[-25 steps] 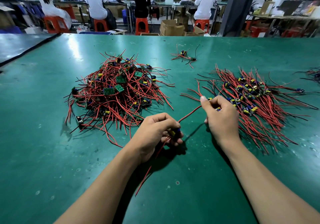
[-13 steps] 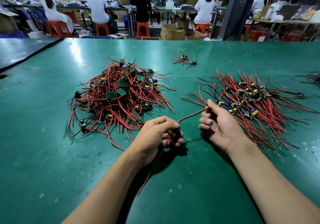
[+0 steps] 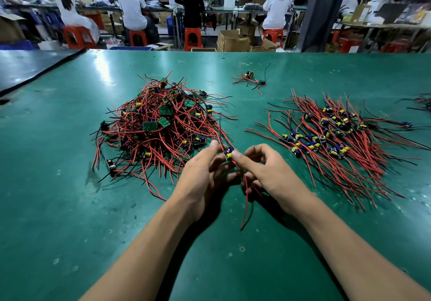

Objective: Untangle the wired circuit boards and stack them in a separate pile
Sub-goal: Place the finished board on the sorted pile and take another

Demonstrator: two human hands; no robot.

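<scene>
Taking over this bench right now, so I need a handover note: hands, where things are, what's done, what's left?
Left hand and right hand both pinch one board over the table; its red wires hang between them.
Tangled pile sits left, sorted pile right, a small stray bunch farther back.
Done: many boards already laid in the sorted pile.
Left: add this board, then work through the big tangle and probably the stray bunch.

Green workbench (image 3: 70,207) strewn with wired circuit boards
Tangled heap (image 3: 158,128) at left, combed-out pile (image 3: 331,142) at right, small cluster (image 3: 250,79) farther back between them.
</scene>
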